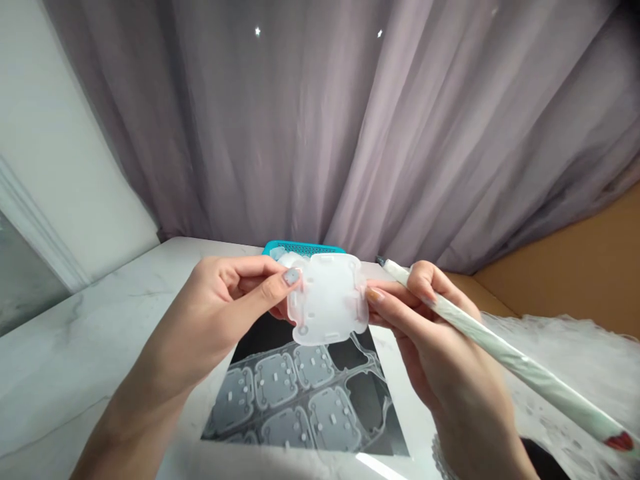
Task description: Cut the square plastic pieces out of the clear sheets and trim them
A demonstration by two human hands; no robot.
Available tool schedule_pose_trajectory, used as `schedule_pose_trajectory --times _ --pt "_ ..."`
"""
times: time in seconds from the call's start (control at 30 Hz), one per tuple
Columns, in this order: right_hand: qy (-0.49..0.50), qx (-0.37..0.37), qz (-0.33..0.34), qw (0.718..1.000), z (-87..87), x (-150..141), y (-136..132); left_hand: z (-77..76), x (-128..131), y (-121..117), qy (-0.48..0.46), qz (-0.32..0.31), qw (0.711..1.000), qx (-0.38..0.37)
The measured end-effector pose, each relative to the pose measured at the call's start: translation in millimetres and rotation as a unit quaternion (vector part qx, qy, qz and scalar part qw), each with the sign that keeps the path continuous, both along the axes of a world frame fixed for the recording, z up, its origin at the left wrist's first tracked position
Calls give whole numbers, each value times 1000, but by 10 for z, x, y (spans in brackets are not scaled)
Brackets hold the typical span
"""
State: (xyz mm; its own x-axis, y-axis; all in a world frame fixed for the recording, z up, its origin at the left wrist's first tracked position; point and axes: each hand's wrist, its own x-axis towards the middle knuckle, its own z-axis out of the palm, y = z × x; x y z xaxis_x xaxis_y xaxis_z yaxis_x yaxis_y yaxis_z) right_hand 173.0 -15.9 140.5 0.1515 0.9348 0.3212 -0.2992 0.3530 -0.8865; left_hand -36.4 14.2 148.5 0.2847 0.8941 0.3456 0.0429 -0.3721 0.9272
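A translucent white plastic plate point(330, 300) with rounded corners and small slots is held up between my hands. My left hand point(220, 303) pinches its left edge, thumb in front. At the right edge, the fingers of my right hand point(435, 333) grip the plate. Lying across that same hand is a long pale-green and white stick point(505, 353), dark at its thin tip; its exact kind is unclear. Below, a dark sheet point(370, 400) bears several similar frosted plates point(333, 417) joined by a thin frame, with dark gaps among them.
Behind the held plate stands a blue basket point(305, 248) with translucent pieces at its front. The marbled white table point(100, 360) extends left. White lacy fabric point(565, 360) lies on the right, near a brown panel point(560, 247). Grey-purple curtains point(300, 120) hang at the back.
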Motion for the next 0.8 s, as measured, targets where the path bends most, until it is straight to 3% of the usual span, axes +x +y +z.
schedule_pose_trajectory --times 0.23,0.33,0.4,0.47,0.53,0.57,0.63,0.7,0.77,0.8 --pt "12 11 35 999 13 1 8 11 -37 -6 19 -6 999 24" --pt "-3 26 9 1000 26 33 -11 19 -25 -14 -3 13 1000 24" --pt "-28 47 -59 997 12 30 -14 15 13 -32 -34 60 997 16" --pt "-74 89 -183 976 -34 -20 -15 -4 78 -68 -64 87 994 -10" --pt "-144 133 -304 932 -112 -114 -28 -42 159 -114 -90 34 993 -65" --pt "-189 157 -332 911 -158 -167 -40 -64 201 -134 -108 -12 989 -98" --pt "-277 198 -303 890 -242 -258 -73 -105 274 -152 -147 -88 974 -150" --pt "-331 226 -216 890 -282 -305 -108 -126 315 -131 -180 -117 962 -170" --pt "-314 235 -176 903 -256 -302 -138 -122 310 -79 -200 -129 954 -183" --pt "-280 233 -189 912 -219 -287 -147 -113 293 -50 -207 -138 950 -189"
